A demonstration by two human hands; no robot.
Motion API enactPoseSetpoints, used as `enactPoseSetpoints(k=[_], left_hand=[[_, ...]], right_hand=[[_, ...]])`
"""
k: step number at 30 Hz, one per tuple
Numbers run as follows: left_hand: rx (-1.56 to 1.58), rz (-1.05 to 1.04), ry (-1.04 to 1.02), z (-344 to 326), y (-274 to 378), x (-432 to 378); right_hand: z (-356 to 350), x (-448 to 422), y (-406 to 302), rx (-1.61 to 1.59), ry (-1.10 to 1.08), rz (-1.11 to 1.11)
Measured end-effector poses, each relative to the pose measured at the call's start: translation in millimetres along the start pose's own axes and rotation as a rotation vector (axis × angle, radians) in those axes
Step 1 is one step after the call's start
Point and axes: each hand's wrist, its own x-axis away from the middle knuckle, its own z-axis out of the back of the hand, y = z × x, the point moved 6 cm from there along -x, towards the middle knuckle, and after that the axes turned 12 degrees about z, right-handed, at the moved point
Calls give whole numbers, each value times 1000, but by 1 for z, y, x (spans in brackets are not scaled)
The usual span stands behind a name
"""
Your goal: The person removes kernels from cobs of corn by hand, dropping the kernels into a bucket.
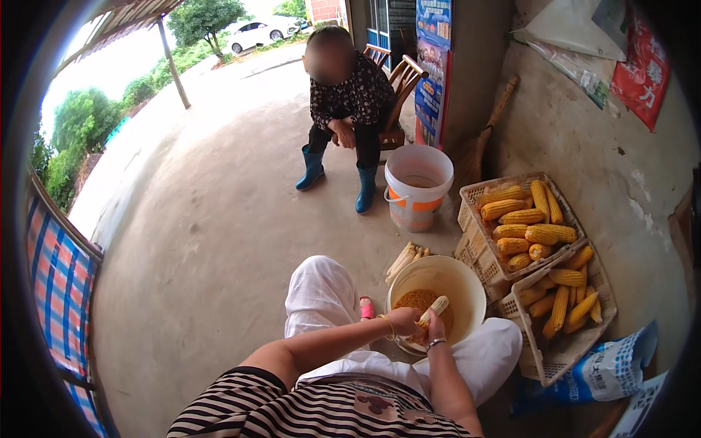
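Both my hands are on one corn cob [436, 307], held over a white plastic bucket [474, 284] between my knees. The upper part of the cob is pale and stripped of kernels; some yellow shows at its lower end. My left hand [406, 322], with a gold-coloured bangle, grips the cob from the left. On its lower right side is my right hand [435, 328], with a silver-coloured bracelet. Loose yellow corn kernels [419, 300] lie in the bucket. Several bare cobs [402, 261] lie on the floor just behind the bucket.
Two plastic crates [472, 219] [602, 274] of yellow corn ears stand at the right by the wall. Beyond my bucket is a second bucket [419, 175] with an orange band. A person [350, 104] in blue boots sits on a wooden chair [405, 82]. A blue-and-white bag [597, 378] lies at lower right.
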Motion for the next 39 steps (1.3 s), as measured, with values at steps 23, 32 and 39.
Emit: enactPoseSetpoints(k=[23, 32, 39], left_hand=[[-131, 108, 229, -15, 7, 12], [839, 172, -179, -9, -17, 0], [1282, 289, -591, -23, -11, 15]], right_hand=[[-17, 17, -21, -55, -32, 82], [-31, 23, -46, -95, -148, 150], [-40, 26, -48, -180, -206, 154]])
